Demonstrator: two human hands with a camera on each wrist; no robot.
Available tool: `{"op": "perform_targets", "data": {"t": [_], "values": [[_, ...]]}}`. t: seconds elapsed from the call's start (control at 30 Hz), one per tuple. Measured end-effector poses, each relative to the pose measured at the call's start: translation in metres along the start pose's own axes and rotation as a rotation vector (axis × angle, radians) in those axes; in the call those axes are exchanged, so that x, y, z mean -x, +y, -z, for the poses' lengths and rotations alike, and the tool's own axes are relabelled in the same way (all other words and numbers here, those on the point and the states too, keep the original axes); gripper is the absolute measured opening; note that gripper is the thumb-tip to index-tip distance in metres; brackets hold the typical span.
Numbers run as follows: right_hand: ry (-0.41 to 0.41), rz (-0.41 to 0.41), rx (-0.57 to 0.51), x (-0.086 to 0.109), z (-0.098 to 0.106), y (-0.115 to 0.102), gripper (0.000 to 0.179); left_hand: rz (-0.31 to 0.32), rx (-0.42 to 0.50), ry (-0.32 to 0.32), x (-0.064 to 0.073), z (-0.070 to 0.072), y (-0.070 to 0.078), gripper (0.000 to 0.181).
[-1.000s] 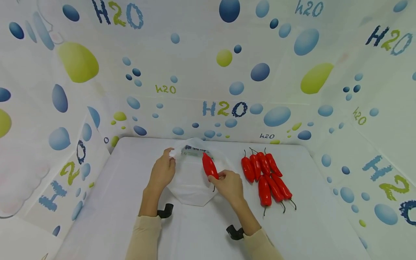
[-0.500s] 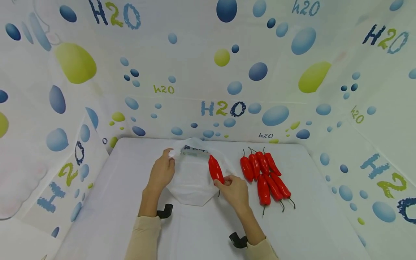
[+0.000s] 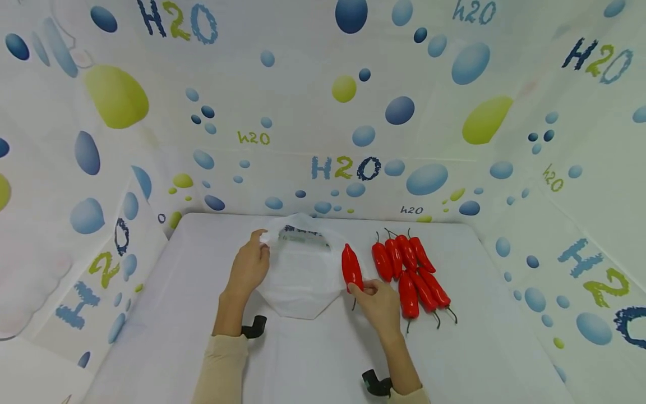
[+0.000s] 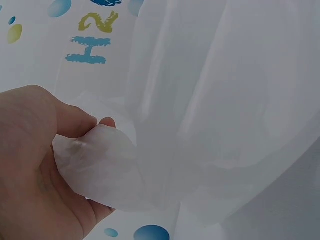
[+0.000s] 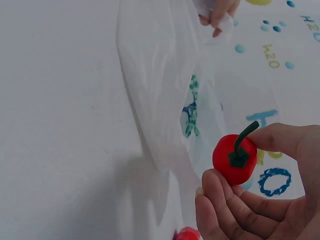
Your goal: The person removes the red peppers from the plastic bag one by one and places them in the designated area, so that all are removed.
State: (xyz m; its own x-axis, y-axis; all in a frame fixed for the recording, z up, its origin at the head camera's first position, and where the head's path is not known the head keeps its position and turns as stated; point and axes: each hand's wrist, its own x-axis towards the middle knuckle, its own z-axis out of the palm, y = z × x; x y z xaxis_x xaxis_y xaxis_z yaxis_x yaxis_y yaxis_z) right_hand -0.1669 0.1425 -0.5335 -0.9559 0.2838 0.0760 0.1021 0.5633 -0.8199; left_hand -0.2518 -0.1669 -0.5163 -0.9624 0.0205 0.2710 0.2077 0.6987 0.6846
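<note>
A white translucent plastic bag [image 3: 301, 283] lies on the table with its mouth spread and printing on its far side. My left hand [image 3: 248, 266] pinches the bag's left edge, and the left wrist view shows the bunched plastic [image 4: 102, 167] between thumb and fingers. Between the thumb and fingers of my right hand [image 3: 382, 307] is a red chili pepper [image 3: 351, 268], held near its stem end with the tip pointing away. It is above the bag's right side. The right wrist view shows its green stem [image 5: 246, 137] end-on.
Several more red chili peppers [image 3: 409, 294] lie in two rows on the table, right of my right hand. A white patterned backdrop [image 3: 282, 185] rises behind the table [image 3: 171, 314] and along both sides.
My right hand has moved right and slightly toward me with the chili pepper, from over the bag's mouth to its right side. My left hand keeps its hold on the bag.
</note>
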Motion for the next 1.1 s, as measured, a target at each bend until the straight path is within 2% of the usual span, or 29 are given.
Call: {"op": "perform_targets", "data": {"t": [0.2, 0.6, 0.83, 1.1], "values": [[0.024, -0.034, -0.014, 0.007, 0.007, 0.005, 0.042, -0.008, 0.004, -0.002, -0.002, -0.001, 0.001, 0.043], [0.094, -0.074, 0.010, 0.017, 0.035, 0.021, 0.042, 0.007, 0.001, -0.011, -0.001, -0.002, 0.003, 0.044], [0.114, -0.132, 0.096, 0.021, 0.036, 0.034, 0.048, 0.013, 0.000, -0.021, 0.000, -0.003, 0.002, 0.044], [0.138, -0.187, 0.143, 0.025, 0.039, 0.043, 0.051, 0.021, -0.009, -0.017, 0.000, -0.003, -0.002, 0.044]]}}
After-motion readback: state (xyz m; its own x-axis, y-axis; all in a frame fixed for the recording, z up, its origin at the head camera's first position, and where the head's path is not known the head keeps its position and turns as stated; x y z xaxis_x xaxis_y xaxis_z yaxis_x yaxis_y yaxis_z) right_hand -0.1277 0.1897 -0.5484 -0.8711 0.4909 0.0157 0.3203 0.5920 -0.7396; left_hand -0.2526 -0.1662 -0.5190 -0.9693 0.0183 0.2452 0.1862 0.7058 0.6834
